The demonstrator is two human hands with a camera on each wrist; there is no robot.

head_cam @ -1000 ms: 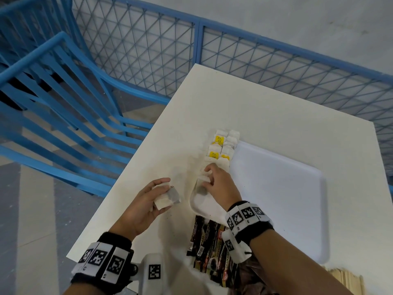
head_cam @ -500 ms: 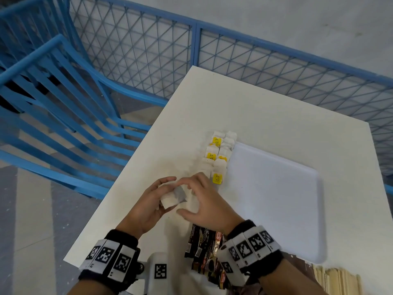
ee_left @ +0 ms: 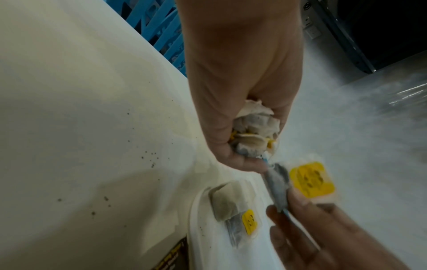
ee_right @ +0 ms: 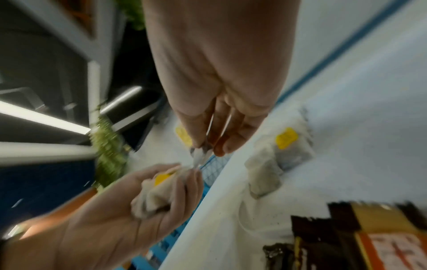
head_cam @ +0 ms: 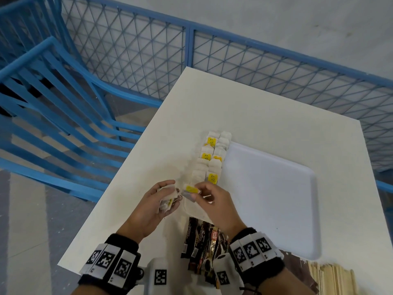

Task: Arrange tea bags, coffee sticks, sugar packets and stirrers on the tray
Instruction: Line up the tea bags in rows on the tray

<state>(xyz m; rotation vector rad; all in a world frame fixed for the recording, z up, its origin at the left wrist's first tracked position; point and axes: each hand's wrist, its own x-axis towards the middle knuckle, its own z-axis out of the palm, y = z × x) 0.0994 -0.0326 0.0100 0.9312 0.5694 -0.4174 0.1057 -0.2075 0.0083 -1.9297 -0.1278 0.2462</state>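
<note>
My left hand (head_cam: 163,199) grips a bunch of white tea bags (ee_left: 254,131) above the table, just left of the white tray (head_cam: 276,199). My right hand (head_cam: 204,193) pinches one tea bag (head_cam: 190,191) with a yellow tag, right beside the bunch (ee_right: 157,193). A double row of tea bags (head_cam: 210,162) lies along the tray's left edge. Dark coffee sticks (head_cam: 202,243) lie at the tray's near left corner. Wooden stirrers (head_cam: 331,277) show at the bottom right.
The white table (head_cam: 265,116) ends close to my left hand. A blue slatted chair (head_cam: 53,99) stands left of it. A blue mesh fence (head_cam: 234,60) runs behind. Most of the tray's surface is bare.
My right hand left the tea bag row, came back to my left hand and now pinches a single tea bag from the bunch. The left hand has risen a little.
</note>
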